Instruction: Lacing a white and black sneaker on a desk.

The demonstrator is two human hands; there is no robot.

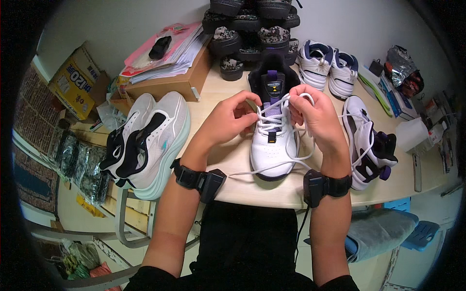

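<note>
A white sneaker [272, 156] with a black collar and purple tongue [273, 107] stands on the table, toe towards me. White shoelaces [271, 125] cross its lower eyelets. My left hand [235, 118] grips the eyelet edge on the shoe's left side, thumb and index finger against it; its other fingertips are partly hidden. Between thumb and fingers, my right hand [309, 112] pinches the lace near the upper right eyelets. One loose lace [255, 171] trails across the toe onto the table. A matching sneaker [364, 145] lies on its side to the right, its lace loose.
A pair of pale running shoes [160, 145] sits at the left edge. Behind stand stacked camouflage shoes [251, 36], a cardboard box [171, 85] with papers, and white-navy sneakers [316, 65]. A phone [417, 172] lies on the right. Black wrist devices [213, 185] are strapped to both wrists.
</note>
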